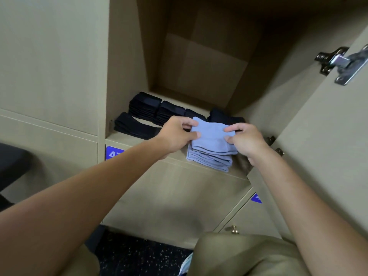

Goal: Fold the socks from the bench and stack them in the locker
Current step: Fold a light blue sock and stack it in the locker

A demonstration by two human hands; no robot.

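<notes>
We pinch the top blue sock (212, 130) with our left hand (175, 134) and right hand (246, 140), atop the blue stack (209, 158) at the locker shelf (237, 170) front edge, beside black socks (147, 108).

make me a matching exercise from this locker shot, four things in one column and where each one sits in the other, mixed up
Things
1. light blue sock stack
2. black sock stacks
3. metal hinge
4. left hand

Places
A. upper right, on the open locker door
B. on the left edge of the top blue sock
C. at the front edge of the locker shelf
D. further back on the shelf, toward its left side

Pairs: 1-C, 2-D, 3-A, 4-B
</notes>
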